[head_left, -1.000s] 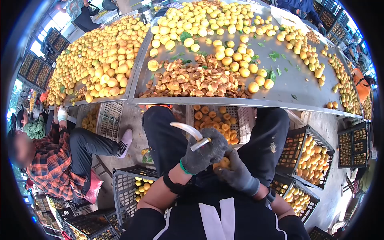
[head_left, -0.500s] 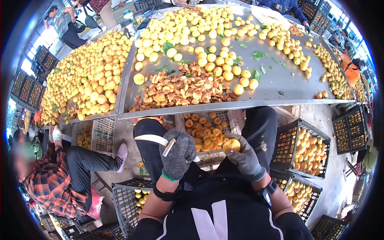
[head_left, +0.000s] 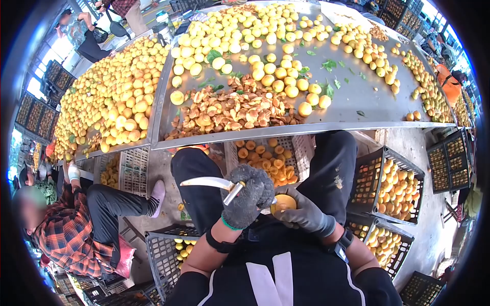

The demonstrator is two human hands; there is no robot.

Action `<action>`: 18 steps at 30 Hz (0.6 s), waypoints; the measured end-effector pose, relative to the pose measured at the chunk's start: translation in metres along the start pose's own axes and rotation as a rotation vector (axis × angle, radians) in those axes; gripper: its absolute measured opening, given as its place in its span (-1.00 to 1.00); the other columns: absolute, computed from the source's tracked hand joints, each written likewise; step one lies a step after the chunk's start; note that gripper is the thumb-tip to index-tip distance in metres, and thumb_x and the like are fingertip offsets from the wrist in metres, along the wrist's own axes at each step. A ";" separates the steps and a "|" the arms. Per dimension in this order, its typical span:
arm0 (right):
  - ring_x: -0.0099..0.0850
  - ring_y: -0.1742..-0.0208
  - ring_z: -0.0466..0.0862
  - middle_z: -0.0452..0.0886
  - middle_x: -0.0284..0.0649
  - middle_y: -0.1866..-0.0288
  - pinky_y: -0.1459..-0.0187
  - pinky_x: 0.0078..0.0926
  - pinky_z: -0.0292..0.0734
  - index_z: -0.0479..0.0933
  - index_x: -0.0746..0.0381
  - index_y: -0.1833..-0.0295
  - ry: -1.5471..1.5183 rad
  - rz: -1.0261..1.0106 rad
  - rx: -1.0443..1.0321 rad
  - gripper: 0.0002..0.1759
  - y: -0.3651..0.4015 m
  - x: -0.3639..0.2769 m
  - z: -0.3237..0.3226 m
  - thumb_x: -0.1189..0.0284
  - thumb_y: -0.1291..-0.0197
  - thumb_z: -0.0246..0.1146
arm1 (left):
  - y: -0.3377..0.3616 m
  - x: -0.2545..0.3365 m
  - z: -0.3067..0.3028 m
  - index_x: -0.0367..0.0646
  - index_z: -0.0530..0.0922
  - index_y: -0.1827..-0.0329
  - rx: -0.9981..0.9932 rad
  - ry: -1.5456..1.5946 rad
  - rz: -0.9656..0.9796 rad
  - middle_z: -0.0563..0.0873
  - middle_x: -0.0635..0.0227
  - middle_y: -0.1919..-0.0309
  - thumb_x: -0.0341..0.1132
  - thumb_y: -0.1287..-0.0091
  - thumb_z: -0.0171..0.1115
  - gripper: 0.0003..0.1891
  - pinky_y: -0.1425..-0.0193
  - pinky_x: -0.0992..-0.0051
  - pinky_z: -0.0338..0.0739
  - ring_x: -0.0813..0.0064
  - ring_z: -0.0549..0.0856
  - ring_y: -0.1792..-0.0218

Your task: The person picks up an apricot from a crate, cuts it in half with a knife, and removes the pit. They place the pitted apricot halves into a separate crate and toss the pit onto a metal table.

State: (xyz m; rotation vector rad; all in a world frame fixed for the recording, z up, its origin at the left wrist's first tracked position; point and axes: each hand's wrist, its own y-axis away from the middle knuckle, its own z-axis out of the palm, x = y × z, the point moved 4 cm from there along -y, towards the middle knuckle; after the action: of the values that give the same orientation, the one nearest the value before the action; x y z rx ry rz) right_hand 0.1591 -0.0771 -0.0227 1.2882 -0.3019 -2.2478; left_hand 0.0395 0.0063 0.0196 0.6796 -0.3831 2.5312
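My left hand [head_left: 249,196], in a dark grey knitted glove, is closed round the metal handle of a curved knife [head_left: 206,182]. The blade points left, away from the fruit. A small shiny tip [head_left: 274,200] shows between this hand and the fruit; what it belongs to is hidden. My right hand [head_left: 309,211], in a smoother grey glove, grips a yellow peach [head_left: 284,205] by its side. Both hands are close together above my lap. Just beyond them, a crate [head_left: 302,158] holds cut orange-yellow peach pieces [head_left: 268,162].
A metal table [head_left: 352,109] ahead bears whole peaches [head_left: 235,38], leaves and a heap of brownish scraps [head_left: 237,108]. Black crates of fruit [head_left: 395,191] stand to my right, another crate [head_left: 166,260] at lower left. A person in a plaid shirt [head_left: 76,232] sits at left.
My left hand has moved right and my right hand slightly left and down, so the two now nearly meet at the peach. The knife has moved right with the left hand.
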 end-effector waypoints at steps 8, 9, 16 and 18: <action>-0.70 0.56 0.36 0.43 -0.42 0.36 0.53 -0.79 0.25 0.28 0.08 -0.24 -0.013 -0.025 -0.029 -0.40 0.009 -0.005 0.010 0.38 -0.08 0.33 | 0.009 0.008 -0.001 -0.25 0.56 0.47 -0.075 -0.606 0.010 0.62 0.29 0.57 -0.42 -0.18 0.25 -0.89 0.45 0.54 0.48 0.49 0.62 0.51; -0.69 0.55 0.36 0.42 -0.42 0.35 0.51 -0.78 0.26 0.27 0.08 -0.23 -0.052 -0.011 -0.042 -0.41 0.010 -0.002 0.009 0.37 -0.10 0.34 | 0.010 0.007 -0.001 -0.22 0.58 0.48 -0.131 -0.754 -0.020 0.64 0.28 0.56 -0.40 -0.17 0.28 -0.89 0.44 0.54 0.49 0.48 0.64 0.49; -0.69 0.30 0.47 0.46 -0.39 0.19 0.31 -0.78 0.37 0.24 0.19 -0.22 0.210 -0.434 -0.070 -0.42 0.000 0.003 0.012 0.21 -0.21 0.31 | 0.004 -0.005 0.004 -0.03 0.44 0.37 -0.120 -0.093 -0.092 0.42 0.43 0.66 -0.31 -0.28 0.22 -0.88 0.60 0.53 0.30 0.56 0.42 0.66; -0.69 0.25 0.48 0.47 -0.38 0.18 0.27 -0.79 0.38 0.23 0.21 -0.22 0.259 -0.414 -0.066 -0.41 0.002 0.003 0.011 0.18 -0.22 0.30 | 0.004 -0.008 0.005 0.08 0.39 0.31 -0.144 -0.224 -0.088 0.31 0.47 0.75 -0.23 -0.34 0.17 -0.87 0.66 0.51 0.21 0.58 0.30 0.75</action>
State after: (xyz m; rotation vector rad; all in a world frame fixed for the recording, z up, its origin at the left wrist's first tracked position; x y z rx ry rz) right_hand 0.1492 -0.0813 -0.0180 1.7077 0.1470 -2.3529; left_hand 0.0452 -0.0018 0.0193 0.9058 -0.5936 2.3254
